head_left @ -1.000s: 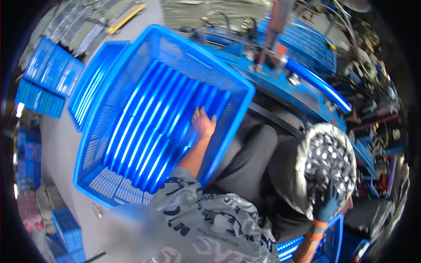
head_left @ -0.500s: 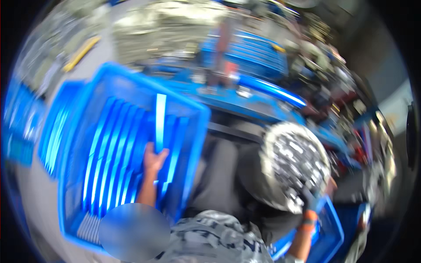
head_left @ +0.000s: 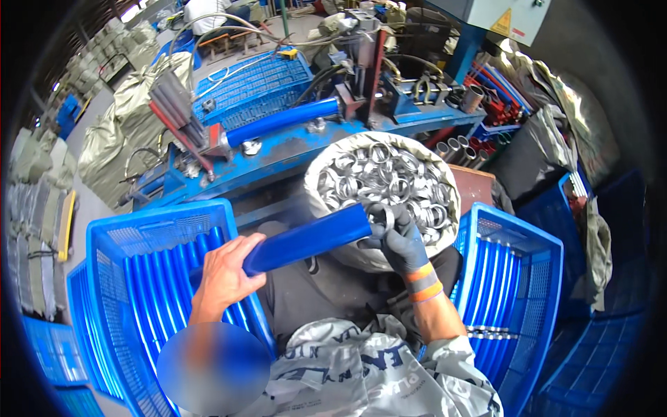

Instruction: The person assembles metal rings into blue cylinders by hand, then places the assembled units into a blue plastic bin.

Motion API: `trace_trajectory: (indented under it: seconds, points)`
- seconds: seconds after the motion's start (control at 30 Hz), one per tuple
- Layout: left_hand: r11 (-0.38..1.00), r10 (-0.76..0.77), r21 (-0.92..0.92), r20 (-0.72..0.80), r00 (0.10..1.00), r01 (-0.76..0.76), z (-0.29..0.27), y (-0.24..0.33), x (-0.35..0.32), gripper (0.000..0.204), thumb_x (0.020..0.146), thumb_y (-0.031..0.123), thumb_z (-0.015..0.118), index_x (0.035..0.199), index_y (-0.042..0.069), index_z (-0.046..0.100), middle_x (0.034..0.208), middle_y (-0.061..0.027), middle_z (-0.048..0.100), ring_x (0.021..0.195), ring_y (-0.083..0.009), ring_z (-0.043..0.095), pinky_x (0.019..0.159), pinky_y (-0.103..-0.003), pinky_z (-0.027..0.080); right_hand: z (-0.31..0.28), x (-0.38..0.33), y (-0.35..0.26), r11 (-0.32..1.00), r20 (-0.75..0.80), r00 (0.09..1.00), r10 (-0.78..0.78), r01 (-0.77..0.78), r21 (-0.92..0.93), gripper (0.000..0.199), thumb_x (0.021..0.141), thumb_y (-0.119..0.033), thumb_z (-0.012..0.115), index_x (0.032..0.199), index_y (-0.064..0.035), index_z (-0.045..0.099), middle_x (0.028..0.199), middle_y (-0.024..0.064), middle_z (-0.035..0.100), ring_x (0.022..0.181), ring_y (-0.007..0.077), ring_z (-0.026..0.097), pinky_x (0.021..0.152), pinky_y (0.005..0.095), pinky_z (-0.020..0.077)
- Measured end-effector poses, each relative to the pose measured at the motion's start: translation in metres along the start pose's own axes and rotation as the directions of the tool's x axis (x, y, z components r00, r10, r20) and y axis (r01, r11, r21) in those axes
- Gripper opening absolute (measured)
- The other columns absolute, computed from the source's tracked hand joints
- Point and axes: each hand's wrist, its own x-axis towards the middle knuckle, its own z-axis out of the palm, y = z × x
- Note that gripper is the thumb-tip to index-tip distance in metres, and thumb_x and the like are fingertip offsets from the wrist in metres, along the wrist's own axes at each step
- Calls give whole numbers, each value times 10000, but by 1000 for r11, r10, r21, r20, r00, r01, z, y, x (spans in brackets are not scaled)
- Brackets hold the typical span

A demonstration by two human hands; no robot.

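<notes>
My bare left hand is wrapped round the near end of a blue tube, which slants up to the right above my lap. In a dark glove with an orange-banded cuff, my right hand pinches a silvery metal ring close to the tube's far end. Whether ring and tube touch, I cannot tell. Just behind that hand stands a pale round sack full of similar loose rings.
A blue crate of blue tubes stands at my left, another crate at my right, its tubes ringed near one end. Beyond the sack runs a blue machine bench carrying a clamped blue tube. A grey control box hangs far right.
My left hand has brought the tube from the left crate to above my lap. My right hand has left the sack's rings and met the tube's end, holding a ring. The view has swung round.
</notes>
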Motion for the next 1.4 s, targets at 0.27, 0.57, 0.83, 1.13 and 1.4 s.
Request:
trace_trajectory:
  seconds: [0.27,0.57,0.83,1.13,1.4]
  points:
    - [995,79,63,40,996,-81,-5,18,7,709,699,136,864,1400,107,758,1100,-132,797,991,-375,788,858,-472,634,0,-17,-27,911,-41,998,-45,24,-411,923,902,-98,985,1702,35,544,1609,156,685,1437,240,680,1272,414,497]
    - [989,112,103,-69,991,-105,21,23,12,705,723,168,896,1412,105,758,1094,-127,784,991,-385,781,880,-471,629,-14,-3,-44,827,-18,1000,-1,-9,-562,817,957,-115,902,1691,34,577,1608,126,694,1461,210,642,1279,394,470]
    - [468,-233,-874,-261,937,-128,56,13,-14,828,889,382,945,1518,-31,599,1239,-136,736,1159,-243,715,1063,-411,568,-104,62,-52,-406,246,918,-310,106,-908,762,902,-463,898,1539,-94,701,1511,194,737,1371,407,697,1260,609,446]
    - [-142,-486,-939,-209,849,-313,89,23,10,520,1058,212,808,1525,67,632,1413,-258,765,1330,-400,749,1122,-552,626,-77,40,-58,-400,263,852,-452,71,-914,754,857,-384,908,1523,-82,722,1182,145,841,1181,380,764,1163,544,536]
    - [-308,-555,-889,-123,823,-340,111,44,19,462,1185,387,661,1524,72,665,1501,-203,744,1357,-359,745,1054,-518,662,-6,6,-37,980,-28,994,-106,109,164,991,1033,-418,697,1831,8,295,1764,270,518,1619,367,536,1356,494,405]
